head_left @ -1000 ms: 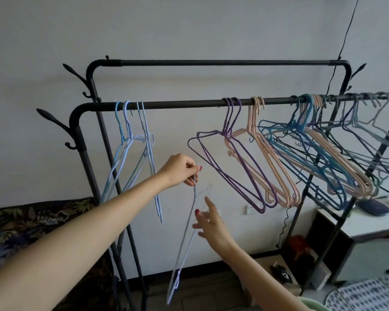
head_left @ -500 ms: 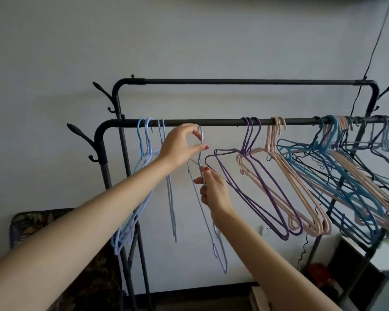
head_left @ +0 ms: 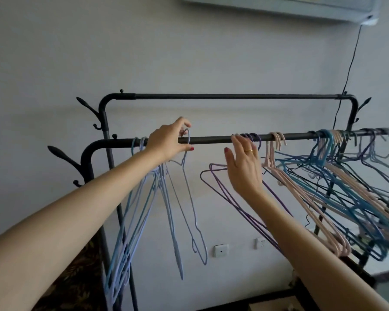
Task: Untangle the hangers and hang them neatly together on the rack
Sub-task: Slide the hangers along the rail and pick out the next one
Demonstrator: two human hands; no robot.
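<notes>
Two bare hands reach up to a black metal clothes rack [head_left: 211,139] with two horizontal bars, seen from a head camera against a plain pale wall. The left hand [head_left: 166,142] pinches the hook of a thin pale blue wire hanger [head_left: 190,198] between thumb and fingers, right at the front bar, with the hook looped over it. This hanger hangs edge-on, long and narrow, just beside a loose bunch of light blue wire hangers [head_left: 130,221] at the bar's left end.

The right hand [head_left: 244,167], wearing a gold ring, is spread with straight fingers and holds nothing. Its fingertips [head_left: 235,138] touch the front bar beside the hooks of the purple wire hangers [head_left: 220,187], which hang partly behind the palm.

Further right along the same bar hang pale pink wire hangers [head_left: 305,205], then a crowded, overlapping mass of teal and dark blue hangers [head_left: 355,198] running out of view. A white wall-mounted air conditioner [head_left: 279,5] sits at the top edge, with a thin black cable [head_left: 352,63] dropping from it toward the rack.
</notes>
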